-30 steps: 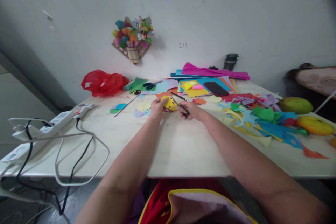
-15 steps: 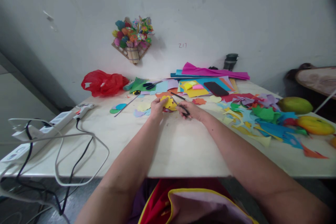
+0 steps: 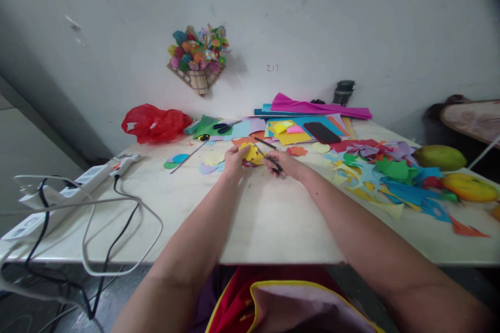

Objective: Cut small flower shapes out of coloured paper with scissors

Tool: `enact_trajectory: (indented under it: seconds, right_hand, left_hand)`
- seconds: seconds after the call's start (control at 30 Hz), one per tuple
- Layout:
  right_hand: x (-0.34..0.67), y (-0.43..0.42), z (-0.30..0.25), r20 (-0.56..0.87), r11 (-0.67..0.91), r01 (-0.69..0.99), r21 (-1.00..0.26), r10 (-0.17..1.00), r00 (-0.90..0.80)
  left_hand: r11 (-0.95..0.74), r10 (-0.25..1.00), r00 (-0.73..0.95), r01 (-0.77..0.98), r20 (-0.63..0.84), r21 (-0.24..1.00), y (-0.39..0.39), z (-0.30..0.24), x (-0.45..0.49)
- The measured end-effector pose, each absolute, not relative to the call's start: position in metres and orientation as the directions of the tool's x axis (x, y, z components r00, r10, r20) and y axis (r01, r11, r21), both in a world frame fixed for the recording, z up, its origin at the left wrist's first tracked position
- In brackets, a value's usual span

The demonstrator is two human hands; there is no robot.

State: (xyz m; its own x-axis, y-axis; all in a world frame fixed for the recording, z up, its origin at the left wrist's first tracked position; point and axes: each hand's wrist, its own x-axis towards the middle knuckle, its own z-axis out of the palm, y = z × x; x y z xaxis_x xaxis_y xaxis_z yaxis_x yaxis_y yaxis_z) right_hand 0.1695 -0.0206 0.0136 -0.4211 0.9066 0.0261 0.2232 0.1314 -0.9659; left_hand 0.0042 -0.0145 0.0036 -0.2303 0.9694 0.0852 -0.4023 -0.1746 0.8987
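A yellow paper flower (image 3: 247, 151) with a scalloped edge is pinched in my left hand (image 3: 234, 161). My right hand (image 3: 286, 163) is closed around a pair of dark-handled scissors (image 3: 276, 165), whose blades point up and left beside the flower. Whether the blades touch the paper I cannot tell. Behind the scissors lies a dark pencil-like stick (image 3: 266, 143). An orange paper flower (image 3: 297, 151) rests just right of my right hand, and a pale yellow paper piece (image 3: 214, 157) lies left of my left hand.
Paper scraps (image 3: 402, 187) and yellow-green fruit (image 3: 439, 157) cover the table's right side. A phone (image 3: 322, 132) lies on coloured sheets at the back, near a second pair of scissors (image 3: 222, 127). A red plastic bag (image 3: 156, 122) and a power strip (image 3: 58, 203) with trailing cables occupy the left.
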Motion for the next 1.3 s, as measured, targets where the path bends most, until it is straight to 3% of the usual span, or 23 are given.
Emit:
enact_trajectory:
  seconds: [0.43, 1.07, 1.3]
  right_hand:
    - [0.171, -0.0103, 0.0023, 0.054, 0.143, 0.158, -0.977, 0.885, -0.463]
    - [0.1735, -0.0154, 0.0083, 0.043, 0.148, 0.19, -0.971, 0.883, -0.466]
    - [0.1715, -0.0147, 0.0095, -0.012, 0.08, 0.188, -0.979, 0.895, -0.447]
  left_hand:
    - [-0.174, 0.972, -0.217, -0.42, 0.087, 0.891, -0.0158, 0.0049, 0.0049]
    - [-0.154, 0.984, -0.144, -0.386, 0.105, 0.909, -0.0169, 0.0042, 0.0037]
    - [-0.15, 0.981, -0.17, -0.379, 0.09, 0.913, -0.0144, 0.0044, 0.0034]
